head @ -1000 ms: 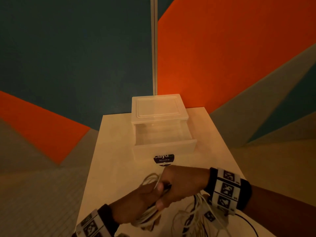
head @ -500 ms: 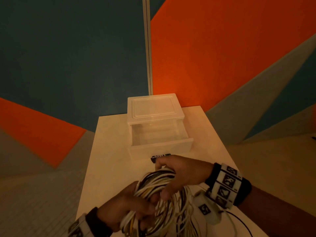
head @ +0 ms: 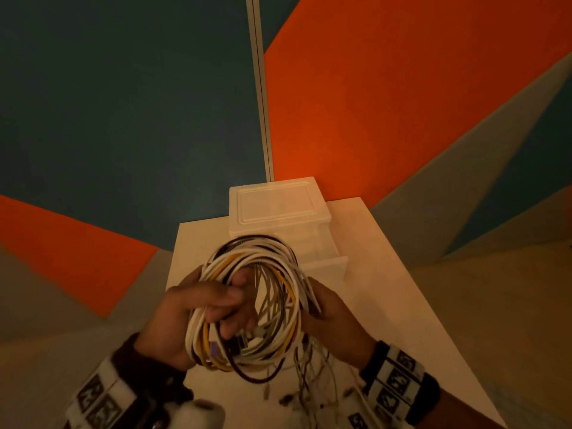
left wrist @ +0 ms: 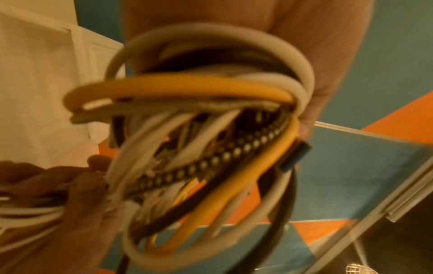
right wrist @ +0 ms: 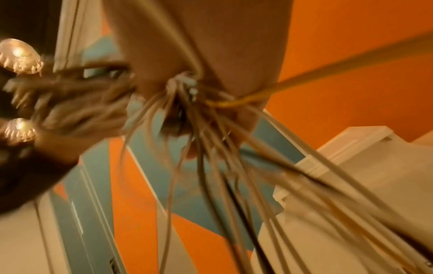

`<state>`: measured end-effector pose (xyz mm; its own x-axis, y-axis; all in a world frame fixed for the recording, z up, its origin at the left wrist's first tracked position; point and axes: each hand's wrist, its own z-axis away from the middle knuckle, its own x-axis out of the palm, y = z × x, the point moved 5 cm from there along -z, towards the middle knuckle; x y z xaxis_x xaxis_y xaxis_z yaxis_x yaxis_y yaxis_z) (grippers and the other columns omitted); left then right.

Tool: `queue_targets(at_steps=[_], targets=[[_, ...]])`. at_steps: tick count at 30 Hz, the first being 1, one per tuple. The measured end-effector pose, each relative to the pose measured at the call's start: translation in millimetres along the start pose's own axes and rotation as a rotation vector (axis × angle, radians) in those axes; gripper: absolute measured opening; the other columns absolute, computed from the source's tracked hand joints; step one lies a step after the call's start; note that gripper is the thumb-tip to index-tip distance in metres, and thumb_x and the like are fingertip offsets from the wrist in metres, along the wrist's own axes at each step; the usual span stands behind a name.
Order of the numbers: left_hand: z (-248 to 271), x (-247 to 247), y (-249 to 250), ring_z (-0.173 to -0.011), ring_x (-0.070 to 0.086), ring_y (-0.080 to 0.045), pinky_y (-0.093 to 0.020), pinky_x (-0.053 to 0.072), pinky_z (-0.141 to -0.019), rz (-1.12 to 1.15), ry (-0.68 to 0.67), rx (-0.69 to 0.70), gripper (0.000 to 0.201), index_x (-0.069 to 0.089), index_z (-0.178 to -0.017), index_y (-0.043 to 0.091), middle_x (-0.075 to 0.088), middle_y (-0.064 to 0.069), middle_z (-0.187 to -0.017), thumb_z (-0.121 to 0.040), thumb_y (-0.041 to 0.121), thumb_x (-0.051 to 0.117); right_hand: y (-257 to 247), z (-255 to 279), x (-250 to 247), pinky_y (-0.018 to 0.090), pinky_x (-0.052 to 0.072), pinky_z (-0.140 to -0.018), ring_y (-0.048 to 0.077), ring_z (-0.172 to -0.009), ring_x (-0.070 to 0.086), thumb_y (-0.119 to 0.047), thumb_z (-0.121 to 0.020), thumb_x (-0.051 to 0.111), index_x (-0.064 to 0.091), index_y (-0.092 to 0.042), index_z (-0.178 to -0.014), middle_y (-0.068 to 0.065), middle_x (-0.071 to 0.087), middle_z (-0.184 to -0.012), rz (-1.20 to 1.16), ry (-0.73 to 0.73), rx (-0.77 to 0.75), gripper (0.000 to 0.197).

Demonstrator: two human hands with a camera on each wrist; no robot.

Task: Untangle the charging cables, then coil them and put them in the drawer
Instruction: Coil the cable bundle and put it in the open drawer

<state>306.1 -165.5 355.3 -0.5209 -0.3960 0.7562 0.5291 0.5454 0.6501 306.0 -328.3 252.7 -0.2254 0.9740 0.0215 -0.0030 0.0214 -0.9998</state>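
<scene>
Cable bundle [head: 247, 301]: a loose ring of white, yellow and dark cables, now being held up in the air in front of the drawer unit [head: 278, 212], well above the tabletop [head: 387, 292]. One second ago it was lying low near the table's near edge, half hidden under both hands; half a second ago it was partly raised. So the bundle is being lifted and turned to face the head camera.

Left hand [head: 198, 317] is gripping the ring's left side, fingers curled through the loop and thumb across the strands. Right hand [head: 334, 317] is cupping the right side, fingers wrapped behind the cables. Thin white ends [head: 312, 379] are dangling below the ring toward the table, loose and not yet gathered.

In the left wrist view, a yellow cable [left wrist: 182, 87], several white ones and a dotted braided cable [left wrist: 211, 163] are crossing each other inside the ring; blur is hiding the detail.

Drawer [head: 322, 258] is standing pulled open behind the bundle; its inside looks bare where visible.

Judgement: the strands are looking interleaved, so this appears to be inspection before separating. Untangling is probably still ahead; coiling and stowing not yet done.
</scene>
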Motion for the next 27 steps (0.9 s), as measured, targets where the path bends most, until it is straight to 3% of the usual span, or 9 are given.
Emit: queue_targets(at_steps=[2,4,8,12,16,20,21,24,27], targets=[[-6.1,3.8,4.2,-0.057,0.058,-0.021,-0.04,0.045,-0.074,0.025,-0.008,0.015,0.019,0.048,-0.097,0.003,0.039,-0.003,-0.056,-0.086,-0.008,0.037,-1.1,0.5,0.6,0.063,0.05,-0.084,0.042,-0.099,0.063,-0.044,-0.085,0.07,0.058,-0.011,-0.119,0.023,0.064,-0.108,0.013,0.1,-0.054,0.048],[-11.4,6.5,9.2,-0.057,0.058,-0.02,-0.039,0.044,-0.074,0.021,-0.005,0.029,0.02,0.049,-0.096,0.004,0.045,-0.002,-0.056,-0.086,-0.007,0.036,-2.7,0.3,3.6,0.065,0.049,-0.083,0.044,-0.097,0.063,-0.023,-0.089,0.067,0.06,-0.016,-0.117,0.023,0.066,-0.105,0.006,0.144,-0.112,0.029],[-16.2,15.6,20.9,-0.058,0.058,-0.02,-0.039,0.042,-0.076,0.029,-0.042,0.062,0.016,0.048,-0.096,0.005,0.052,-0.001,-0.057,-0.086,-0.004,0.039,-5.0,-2.1,6.4,0.061,0.05,-0.086,0.043,-0.099,0.063,-0.01,-0.086,0.064,0.062,-0.016,-0.117,0.023,0.065,-0.105,0.077,0.129,-0.138,0.032],[-16.0,24.8,33.0,-0.062,0.057,-0.019,-0.036,0.042,-0.081,0.084,-0.063,0.116,0.015,0.044,-0.098,0.01,0.038,0.001,-0.059,-0.088,0.001,0.036,0.5,5.0,4.9,0.041,0.056,-0.083,0.023,-0.094,0.067,-0.008,-0.09,0.06,0.059,-0.012,-0.115,0.01,0.07,-0.099,0.093,0.115,-0.109,0.025],[-20.8,24.2,41.3,-0.065,0.057,-0.015,-0.03,0.038,-0.086,0.114,-0.04,0.188,0.01,0.041,-0.095,0.014,0.039,0.005,-0.06,-0.09,0.008,0.034,7.7,11.3,15.0,0.04,0.056,-0.071,0.021,-0.075,0.065,-0.022,-0.086,0.058,0.061,-0.025,-0.103,-0.004,0.067,-0.081,0.11,0.148,-0.072,0.017],[-25.1,23.1,42.4,-0.067,0.057,-0.016,-0.03,0.036,-0.088,0.084,-0.01,0.205,0.012,0.045,-0.094,0.012,0.049,-0.001,-0.06,-0.092,0.008,0.034,16.5,12.1,19.9,0.02,0.05,-0.07,0.005,-0.071,0.061,-0.026,-0.084,0.064,0.062,-0.027,-0.097,-0.011,0.065,-0.079,0.149,0.142,-0.033,0.013],[-24.4,24.1,45.5,-0.068,0.057,-0.017,-0.031,0.037,-0.088,0.079,-0.015,0.217,0.011,0.044,-0.094,0.011,0.045,0.0,-0.06,-0.092,0.007,0.034,21.3,13.8,19.6,0.02,0.051,-0.07,0.004,-0.071,0.062,-0.025,-0.085,0.065,0.062,-0.027,-0.094,-0.011,0.066,-0.08,0.172,0.116,-0.01,0.01],[-21.1,21.7,62.4,-0.069,0.055,-0.016,-0.031,0.037,-0.089,0.076,-0.025,0.266,0.011,0.045,-0.092,0.01,0.036,0.005,-0.063,-0.092,0.007,0.034,41.8,25.9,20.1,0.036,0.053,-0.063,0.015,-0.063,0.057,-0.024,-0.09,0.06,0.061,-0.017,-0.095,-0.005,0.062,-0.075,0.105,0.047,0.081,0.009],[-19.0,12.6,71.5,-0.067,0.055,-0.016,-0.031,0.038,-0.09,0.033,0.018,0.271,0.009,0.045,-0.092,0.01,0.047,0.001,-0.06,-0.092,0.007,0.037,52.1,36.3,19.8,0.03,0.045,-0.057,0.009,-0.057,0.049,-0.05,-0.089,0.056,0.06,-0.029,-0.099,-0.007,0.057,-0.068,0.142,0.049,0.105,0.024]])
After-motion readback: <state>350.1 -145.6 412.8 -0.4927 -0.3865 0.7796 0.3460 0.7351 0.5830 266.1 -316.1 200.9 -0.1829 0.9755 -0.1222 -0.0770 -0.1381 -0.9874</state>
